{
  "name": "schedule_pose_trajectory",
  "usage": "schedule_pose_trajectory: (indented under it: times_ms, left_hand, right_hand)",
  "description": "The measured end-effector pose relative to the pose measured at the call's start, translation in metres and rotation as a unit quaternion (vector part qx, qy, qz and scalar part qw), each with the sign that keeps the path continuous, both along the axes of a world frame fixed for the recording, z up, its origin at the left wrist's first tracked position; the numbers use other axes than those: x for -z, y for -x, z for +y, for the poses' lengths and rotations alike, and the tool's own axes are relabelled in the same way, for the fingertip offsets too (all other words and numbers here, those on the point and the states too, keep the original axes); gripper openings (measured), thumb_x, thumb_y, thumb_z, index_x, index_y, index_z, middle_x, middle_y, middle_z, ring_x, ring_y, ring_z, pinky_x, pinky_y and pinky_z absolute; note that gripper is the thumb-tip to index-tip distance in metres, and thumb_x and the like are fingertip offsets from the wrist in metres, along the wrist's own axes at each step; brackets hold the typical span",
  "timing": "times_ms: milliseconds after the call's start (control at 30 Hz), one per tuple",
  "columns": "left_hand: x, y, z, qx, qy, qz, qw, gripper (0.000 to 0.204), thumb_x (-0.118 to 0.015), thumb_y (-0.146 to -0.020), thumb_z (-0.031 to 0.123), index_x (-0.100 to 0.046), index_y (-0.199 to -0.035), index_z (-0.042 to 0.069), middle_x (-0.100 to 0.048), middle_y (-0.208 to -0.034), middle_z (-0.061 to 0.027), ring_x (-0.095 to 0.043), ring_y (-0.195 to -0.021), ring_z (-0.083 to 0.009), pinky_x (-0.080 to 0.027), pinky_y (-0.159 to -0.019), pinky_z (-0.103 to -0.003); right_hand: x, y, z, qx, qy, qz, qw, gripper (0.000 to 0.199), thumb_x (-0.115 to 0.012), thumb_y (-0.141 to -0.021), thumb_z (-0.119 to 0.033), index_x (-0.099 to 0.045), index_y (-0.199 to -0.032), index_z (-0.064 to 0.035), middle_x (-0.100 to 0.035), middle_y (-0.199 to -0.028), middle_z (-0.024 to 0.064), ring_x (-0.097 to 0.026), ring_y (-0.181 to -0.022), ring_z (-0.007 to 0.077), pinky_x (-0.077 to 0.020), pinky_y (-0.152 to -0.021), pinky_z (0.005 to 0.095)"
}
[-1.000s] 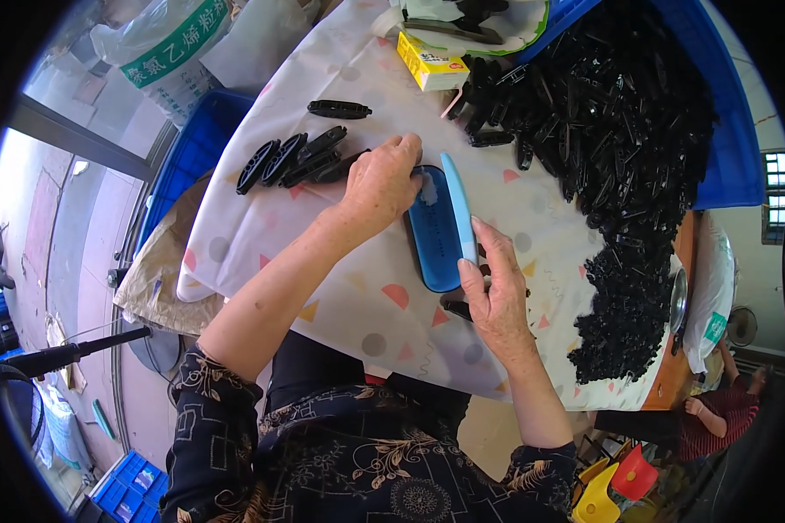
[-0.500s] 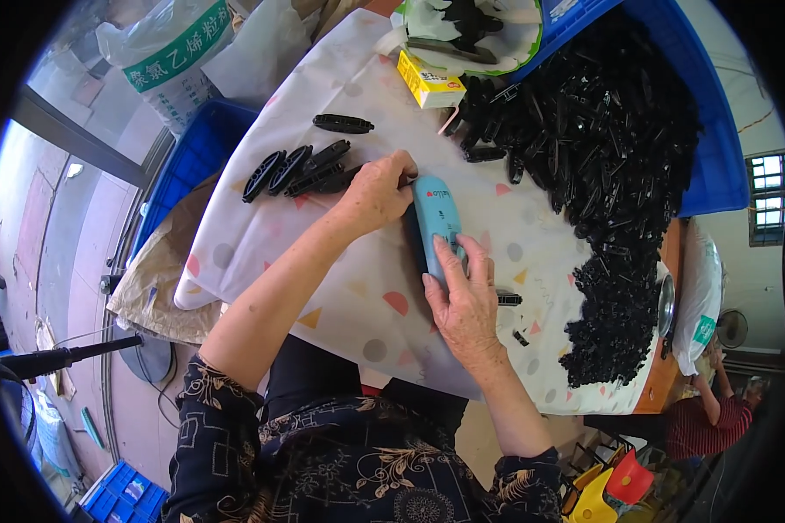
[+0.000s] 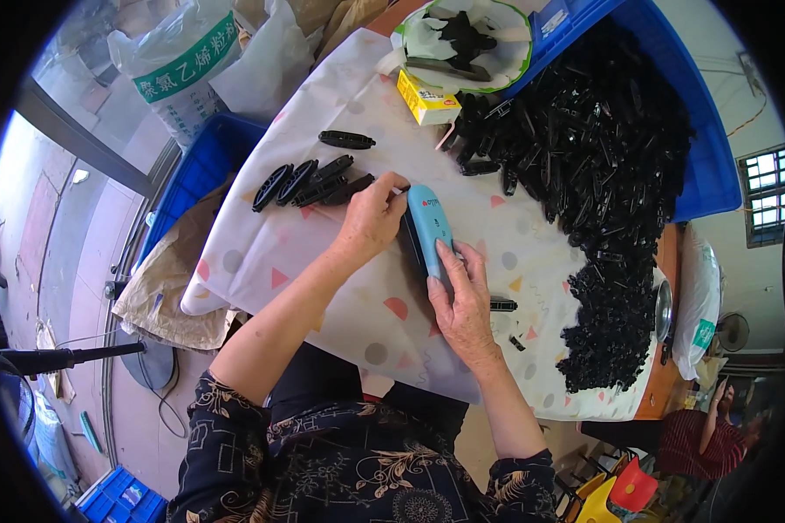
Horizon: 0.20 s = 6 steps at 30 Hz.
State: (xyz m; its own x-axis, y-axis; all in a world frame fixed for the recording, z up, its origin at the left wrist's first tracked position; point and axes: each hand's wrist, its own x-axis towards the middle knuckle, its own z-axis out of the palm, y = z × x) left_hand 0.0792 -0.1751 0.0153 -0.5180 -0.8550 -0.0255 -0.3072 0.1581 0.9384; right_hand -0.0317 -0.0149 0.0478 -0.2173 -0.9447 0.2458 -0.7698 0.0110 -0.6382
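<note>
A light-blue stapler [image 3: 427,218] with a dark underside lies lengthwise over the middle of the cloth. My right hand [image 3: 464,305] wraps its near end, thumb on one side and fingers along the other. At its far end, my left hand [image 3: 372,218] is closed in a pinch by the tip; whatever the fingertips hold is hidden. Several oval black plastic parts [image 3: 323,183] lie in a cluster beyond my left hand, with a single black part [image 3: 346,139] farther off. Just right of my right hand rests a short black piece [image 3: 503,305], and a tiny black bit [image 3: 516,343] is nearer me.
A large heap of black parts [image 3: 584,148] spills from a blue bin [image 3: 711,166] onto the patterned tablecloth [image 3: 358,305]. A yellow box [image 3: 427,98] stands by a lined basket [image 3: 515,52]. White sacks [image 3: 179,78] stand at the far left. Another person [image 3: 702,440] is at the right.
The view has shifted slightly. Both hands keep their places at the two ends of the stapler. At the right, the other person's arm has risen.
</note>
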Motion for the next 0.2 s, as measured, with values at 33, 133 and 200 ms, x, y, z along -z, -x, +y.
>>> schedule_pose_trajectory:
  times_ms: [33, 133, 200]
  left_hand:
    - [-0.001, 0.003, 0.006, -0.025, -0.087, 0.068, 0.994, 0.021, -0.048, -0.091, 0.012, -0.057, -0.110, 0.006, -0.058, -0.087, -0.0057, -0.055, -0.064, -0.0123, -0.049, -0.062, -0.026]
    - [0.002, 0.008, 0.018, -0.060, -0.173, 0.157, 0.971, 0.024, -0.045, -0.095, 0.022, -0.056, -0.113, 0.009, -0.053, -0.083, -0.0019, -0.052, -0.065, -0.0106, -0.048, -0.059, -0.025]
    - [-0.002, 0.007, 0.023, -0.062, -0.169, 0.158, 0.971, 0.029, -0.045, -0.096, 0.026, -0.053, -0.120, 0.010, -0.053, -0.088, -0.0019, -0.051, -0.074, -0.0096, -0.049, -0.060, -0.024]
  right_hand:
    - [0.002, 0.002, 0.001, 0.000, -0.001, 0.012, 1.000, 0.049, -0.061, -0.082, -0.004, -0.049, -0.129, -0.0075, -0.042, -0.123, 0.0173, -0.053, -0.097, 0.0286, -0.0486, -0.078, 0.0341]
    - [0.003, 0.002, 0.001, -0.006, 0.012, 0.013, 1.000, 0.049, -0.061, -0.083, -0.004, -0.048, -0.130, -0.0074, -0.042, -0.123, 0.0171, -0.053, -0.098, 0.0287, -0.0485, -0.079, 0.0338]
    - [0.003, 0.003, 0.000, -0.006, 0.012, 0.031, 0.999, 0.049, -0.061, -0.083, -0.004, -0.048, -0.130, -0.0080, -0.041, -0.124, 0.0168, -0.053, -0.100, 0.0294, -0.0485, -0.079, 0.0331]
